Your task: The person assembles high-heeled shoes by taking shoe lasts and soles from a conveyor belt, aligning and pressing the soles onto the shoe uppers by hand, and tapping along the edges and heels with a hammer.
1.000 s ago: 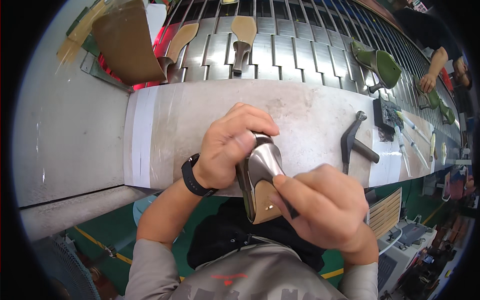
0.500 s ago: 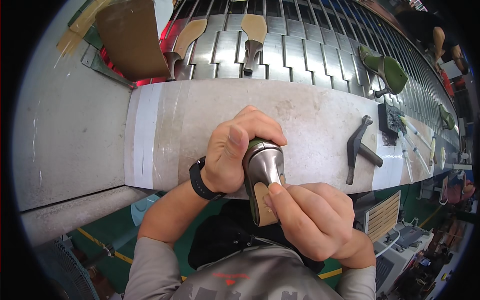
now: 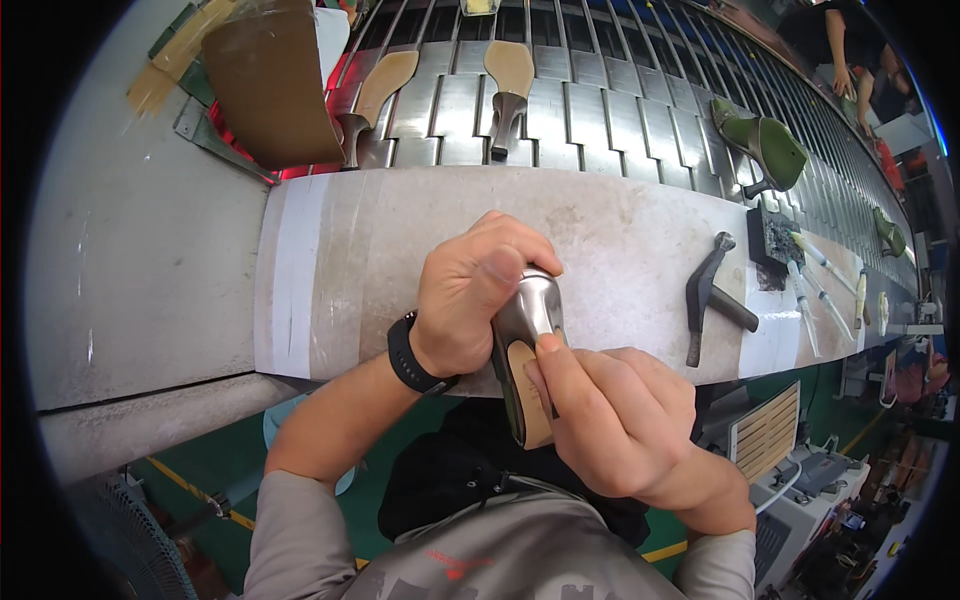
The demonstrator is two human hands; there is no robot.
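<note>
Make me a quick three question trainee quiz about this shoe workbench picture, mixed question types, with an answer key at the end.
1. True or false: both hands grip the silver shoe.
2. Which tool lies on the bench to the person's right? A) scissors B) hammer-like tool C) paintbrush
3. What does the left hand wear at the wrist?

Key
1. True: the left hand wraps the toe end and the right hand presses a thumb on the tan sole.
2. B, the hammer-like tool.
3. A black wristband.
</note>
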